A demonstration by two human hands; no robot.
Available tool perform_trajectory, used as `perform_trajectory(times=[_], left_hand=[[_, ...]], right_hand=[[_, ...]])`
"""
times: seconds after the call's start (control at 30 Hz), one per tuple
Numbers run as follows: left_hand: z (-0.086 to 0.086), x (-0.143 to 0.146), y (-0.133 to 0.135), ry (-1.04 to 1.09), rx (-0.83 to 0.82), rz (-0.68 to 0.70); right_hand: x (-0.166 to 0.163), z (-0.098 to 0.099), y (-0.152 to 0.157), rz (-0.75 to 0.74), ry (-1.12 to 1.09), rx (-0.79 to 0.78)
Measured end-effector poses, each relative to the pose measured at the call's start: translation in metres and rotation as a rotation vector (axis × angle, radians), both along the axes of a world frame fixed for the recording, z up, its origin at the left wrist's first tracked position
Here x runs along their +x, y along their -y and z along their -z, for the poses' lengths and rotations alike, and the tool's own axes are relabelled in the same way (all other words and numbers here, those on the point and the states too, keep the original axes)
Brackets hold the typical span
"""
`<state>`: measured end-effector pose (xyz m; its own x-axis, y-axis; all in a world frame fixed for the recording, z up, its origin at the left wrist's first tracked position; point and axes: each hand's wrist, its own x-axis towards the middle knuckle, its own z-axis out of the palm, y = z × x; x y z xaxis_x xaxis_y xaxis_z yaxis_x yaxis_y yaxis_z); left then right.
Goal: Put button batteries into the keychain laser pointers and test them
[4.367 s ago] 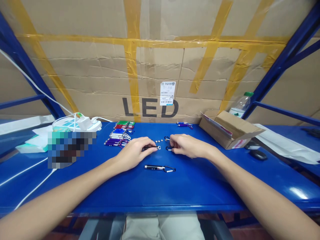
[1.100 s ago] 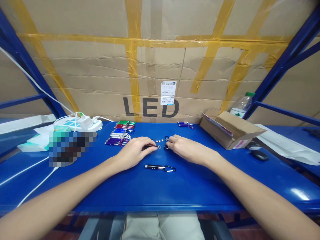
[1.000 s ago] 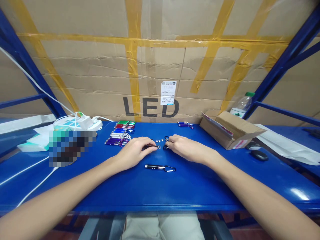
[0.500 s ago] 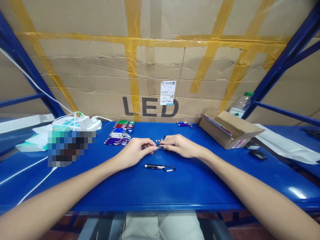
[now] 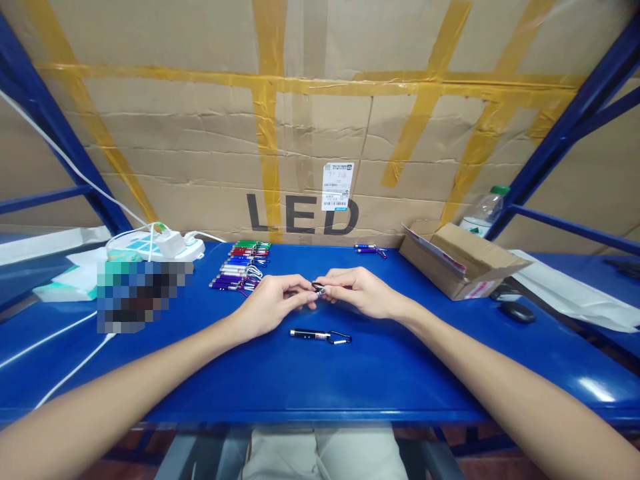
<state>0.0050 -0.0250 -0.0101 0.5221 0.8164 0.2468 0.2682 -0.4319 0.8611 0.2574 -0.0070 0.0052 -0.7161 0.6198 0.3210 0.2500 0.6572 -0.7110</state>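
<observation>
At the middle of the table my left hand (image 5: pixel 274 300) and my right hand (image 5: pixel 361 293) meet, fingertips nearly touching. Both are closed in a pinch on a small black-and-silver piece (image 5: pixel 319 290), mostly covered by the fingers, so its kind is unclear. In front of them lies a black penlight (image 5: pixel 311 335) with a carabiner clip (image 5: pixel 341 338) at its right end. Beyond my left hand, penlights (image 5: pixel 243 263) in green, red, blue, silver and purple are stacked in rows with their clips to the right.
Blue penlights (image 5: pixel 367 249) lie at the back. To the right are an open cardboard box (image 5: pixel 463 263), a black computer mouse (image 5: pixel 517 311) and a plastic bottle (image 5: pixel 487 210). A white power strip (image 5: pixel 193 249) with cables and a blurred-out object (image 5: pixel 143 297) are on the left.
The fingers have shifted around the small piece, and more of its dark part shows. Small round silver discs seen behind the fingers earlier are now hidden. The black penlight stays in place.
</observation>
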Motion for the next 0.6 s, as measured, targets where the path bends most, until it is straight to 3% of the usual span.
perform_trajectory(times=[0.37,0.6], left_hand=[[-0.008,0.001,0.01,-0.036,0.29,-0.121],[-0.01,0.002,0.012,-0.025,0.291,-0.133]], right_hand=[[-0.01,-0.006,0.011,0.11,-0.149,0.059],[-0.011,-0.006,0.013,0.14,-0.178,0.036]])
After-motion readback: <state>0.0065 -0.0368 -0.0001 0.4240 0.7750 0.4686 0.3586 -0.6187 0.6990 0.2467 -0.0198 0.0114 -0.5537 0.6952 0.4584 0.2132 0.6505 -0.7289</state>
